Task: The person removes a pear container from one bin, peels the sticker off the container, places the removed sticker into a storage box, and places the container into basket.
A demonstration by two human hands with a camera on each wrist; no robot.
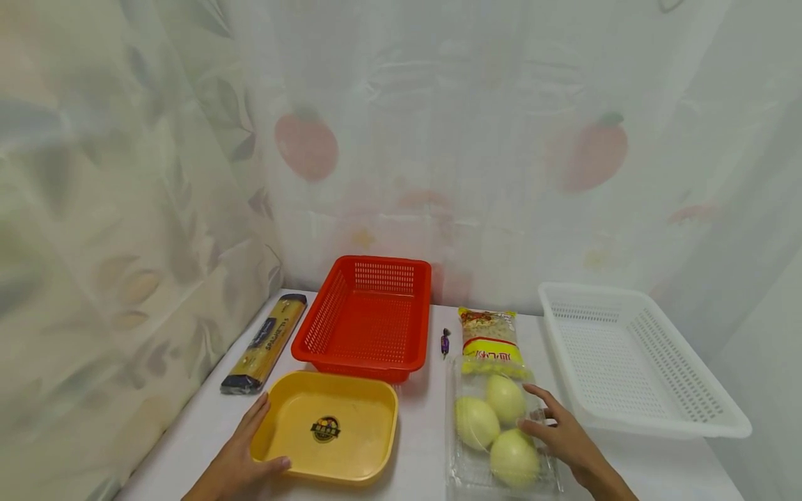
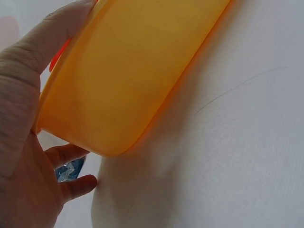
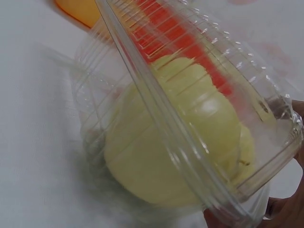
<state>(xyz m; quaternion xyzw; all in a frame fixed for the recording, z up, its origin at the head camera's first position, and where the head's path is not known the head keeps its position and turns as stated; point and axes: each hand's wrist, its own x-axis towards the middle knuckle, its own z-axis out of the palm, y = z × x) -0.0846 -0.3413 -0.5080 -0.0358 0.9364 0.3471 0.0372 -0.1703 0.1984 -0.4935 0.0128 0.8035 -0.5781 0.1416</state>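
Note:
A yellow plastic basin [image 1: 360, 442] with a round logo lies at the front left. My left hand [image 1: 241, 445] grips its left front corner, with the thumb at the front rim and fingers along the left side. The basin's outer wall [image 2: 128, 71] fills much of the left wrist view. To the right is a clear plastic clamshell box [image 1: 460, 476] holding three round, pale yellow-green fruits [image 1: 515, 458]. My right hand [image 1: 564, 431] holds this box by its right side, thumb and fingers at its edge. In the right wrist view the fruits [image 3: 175, 142] show through the ribbed plastic.
A red basket [image 1: 376, 320] stands behind the basin, with a spaghetti pack [image 1: 266, 344] to its left. A small purple-wrapped candy [image 1: 445, 342] lies right of it. A yellow-and-clear food bag [image 1: 491, 341] is behind the box. A white basket [image 1: 614, 362] stands at right.

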